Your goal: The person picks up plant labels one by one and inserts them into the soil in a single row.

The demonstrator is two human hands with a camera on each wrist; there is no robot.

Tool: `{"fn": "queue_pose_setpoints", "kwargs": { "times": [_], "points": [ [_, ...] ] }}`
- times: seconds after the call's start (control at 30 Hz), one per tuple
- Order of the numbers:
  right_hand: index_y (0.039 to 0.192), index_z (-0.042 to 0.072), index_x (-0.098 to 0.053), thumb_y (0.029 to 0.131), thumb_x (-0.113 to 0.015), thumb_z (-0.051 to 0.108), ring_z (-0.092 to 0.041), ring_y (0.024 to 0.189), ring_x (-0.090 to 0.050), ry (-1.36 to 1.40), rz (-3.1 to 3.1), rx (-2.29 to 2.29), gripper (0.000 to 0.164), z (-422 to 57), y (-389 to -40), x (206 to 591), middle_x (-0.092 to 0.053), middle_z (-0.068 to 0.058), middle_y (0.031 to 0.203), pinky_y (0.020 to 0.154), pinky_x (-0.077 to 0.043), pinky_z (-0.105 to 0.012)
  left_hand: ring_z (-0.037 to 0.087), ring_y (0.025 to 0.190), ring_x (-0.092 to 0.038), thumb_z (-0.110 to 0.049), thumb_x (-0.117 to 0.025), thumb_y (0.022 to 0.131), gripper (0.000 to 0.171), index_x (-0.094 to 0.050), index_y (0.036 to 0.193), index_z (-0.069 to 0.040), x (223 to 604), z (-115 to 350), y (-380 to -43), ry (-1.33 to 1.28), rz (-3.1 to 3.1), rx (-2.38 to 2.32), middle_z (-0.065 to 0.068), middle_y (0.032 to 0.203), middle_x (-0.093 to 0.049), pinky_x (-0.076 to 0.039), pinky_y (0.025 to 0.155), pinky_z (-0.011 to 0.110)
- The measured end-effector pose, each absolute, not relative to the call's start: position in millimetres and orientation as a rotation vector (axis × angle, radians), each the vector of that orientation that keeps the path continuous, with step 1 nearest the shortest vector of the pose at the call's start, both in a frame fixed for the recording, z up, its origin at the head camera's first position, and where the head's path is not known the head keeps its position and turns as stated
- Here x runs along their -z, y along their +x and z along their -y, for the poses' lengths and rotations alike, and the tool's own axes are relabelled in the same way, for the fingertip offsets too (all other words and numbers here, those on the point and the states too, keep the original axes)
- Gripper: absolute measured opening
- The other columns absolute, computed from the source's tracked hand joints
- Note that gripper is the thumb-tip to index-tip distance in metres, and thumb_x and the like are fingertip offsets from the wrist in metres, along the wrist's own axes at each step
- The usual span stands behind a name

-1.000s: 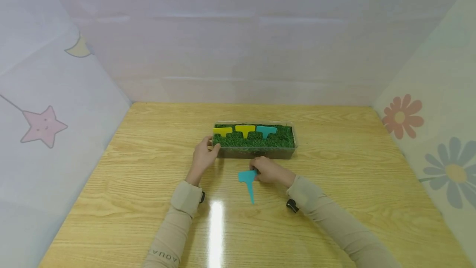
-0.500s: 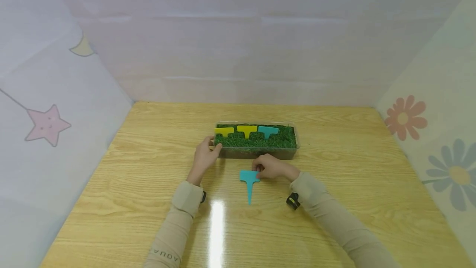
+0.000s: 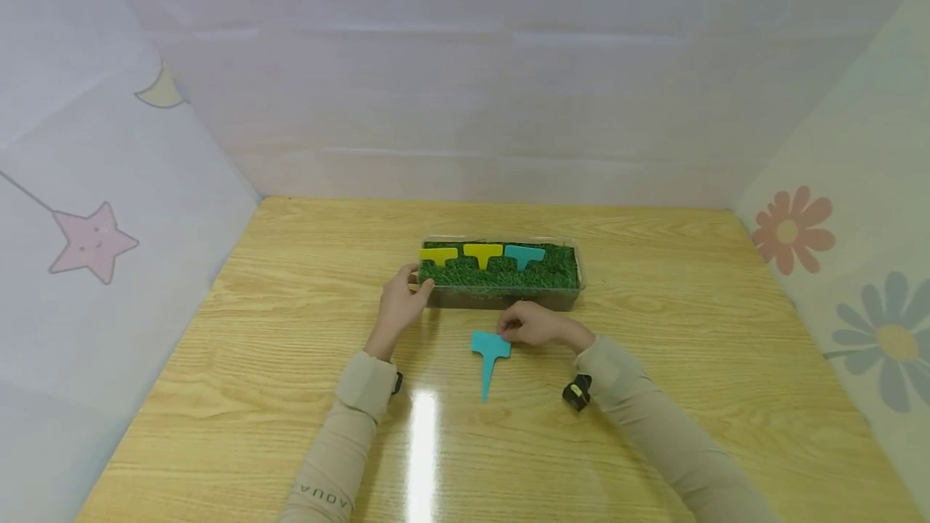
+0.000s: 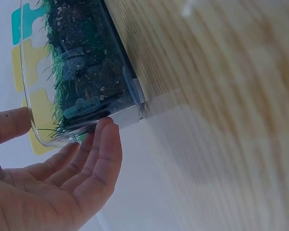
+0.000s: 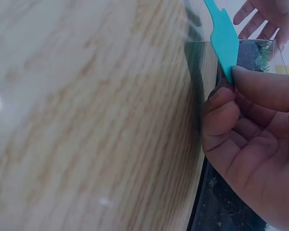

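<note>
A clear plastic box of soil and grass (image 3: pixel 501 299) bears two yellow plant labels, the end one (image 3: pixel 439 254) and the middle one (image 3: pixel 483 252), plus a blue plant label (image 3: pixel 525 254), all upright. My left hand (image 3: pixel 401 303) grips the box's left front corner; in the left wrist view the thumb (image 4: pixel 12 126) meets the rim and the fingers (image 4: pixel 98 159) lie against the end wall. In front of the box, my right hand (image 3: pixel 534 324) pinches another blue plant label (image 3: pixel 488 349) between thumb and bent index finger, its pointed stem toward the near side.
The wooden table (image 3: pixel 291 289) spreads around the box. A pale wall sheet (image 3: pixel 465 103) rises behind it, with printed side sheets left and right. A bright reflection lies on the near tabletop.
My right hand has shifted slightly right with the blue label, whose stem tip has swung left. My left hand keeps its place on the box, which stays put.
</note>
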State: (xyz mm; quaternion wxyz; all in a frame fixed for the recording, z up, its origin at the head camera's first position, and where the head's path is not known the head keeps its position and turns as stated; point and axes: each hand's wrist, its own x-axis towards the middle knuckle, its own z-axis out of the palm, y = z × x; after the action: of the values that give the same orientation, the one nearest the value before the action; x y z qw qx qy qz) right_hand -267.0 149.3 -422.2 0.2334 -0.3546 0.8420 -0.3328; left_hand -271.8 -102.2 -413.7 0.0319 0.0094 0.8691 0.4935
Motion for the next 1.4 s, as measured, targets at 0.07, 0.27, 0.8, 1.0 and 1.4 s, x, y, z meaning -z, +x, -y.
{"fn": "queue_pose_setpoints", "kwargs": {
  "times": [0.07,0.27,0.8,1.0,1.4],
  "points": [
    [0.091,0.000,-0.066,0.090,-0.052,0.002,-0.006,0.064,-0.046,-0.963,-2.316,0.920,0.014,-150,-266,421,-0.060,-0.001,0.080,0.063,-0.042,-0.024,0.032,0.092,-0.058,-0.021,-0.052,0.093,0.050,-0.037,0.136,0.000,414,102,-272,0.035,-2.680,-1.514,0.023,0.117,-0.052,-0.052,0.067,0.038],
    [0.093,0.001,-0.066,0.091,-0.052,0.003,-0.009,0.066,-0.047,-0.919,-2.328,0.925,0.014,-152,-263,416,-0.061,-0.001,0.082,0.064,-0.043,-0.026,0.032,0.093,-0.058,-0.022,-0.051,0.094,0.049,-0.038,0.135,-0.001,413,102,-271,0.035,-2.679,-1.509,0.023,0.118,-0.051,-0.052,0.070,0.039],
    [0.085,0.006,-0.065,0.090,-0.051,0.002,-0.004,0.054,-0.039,-1.105,-2.426,0.909,0.015,-151,-252,394,-0.058,0.003,0.072,0.055,-0.039,-0.023,0.031,0.094,-0.057,-0.022,-0.051,0.094,0.048,-0.038,0.136,-0.001,414,103,-271,0.026,-2.678,-1.511,0.022,0.119,-0.051,-0.051,0.070,0.039],
    [0.085,0.005,-0.065,0.090,-0.054,0.002,-0.003,0.054,-0.038,-1.198,-2.521,0.846,0.012,-151,-246,385,-0.059,0.002,0.073,0.055,-0.039,-0.022,0.030,0.093,-0.058,-0.023,-0.052,0.094,0.049,-0.038,0.135,-0.002,416,103,-272,0.023,-2.676,-1.510,0.021,0.119,-0.051,-0.051,0.070,0.038],
    [0.088,0.004,-0.065,0.089,-0.056,0.003,-0.004,0.059,-0.042,-1.267,-2.638,0.790,0.008,-148,-238,372,-0.058,-0.001,0.079,0.058,-0.041,-0.023,0.032,0.092,-0.058,-0.022,-0.051,0.094,0.048,-0.039,0.135,0.000,412,102,-271,0.046,-2.705,-1.494,0.023,0.117,-0.052,-0.051,0.070,0.040]
  ]
}}
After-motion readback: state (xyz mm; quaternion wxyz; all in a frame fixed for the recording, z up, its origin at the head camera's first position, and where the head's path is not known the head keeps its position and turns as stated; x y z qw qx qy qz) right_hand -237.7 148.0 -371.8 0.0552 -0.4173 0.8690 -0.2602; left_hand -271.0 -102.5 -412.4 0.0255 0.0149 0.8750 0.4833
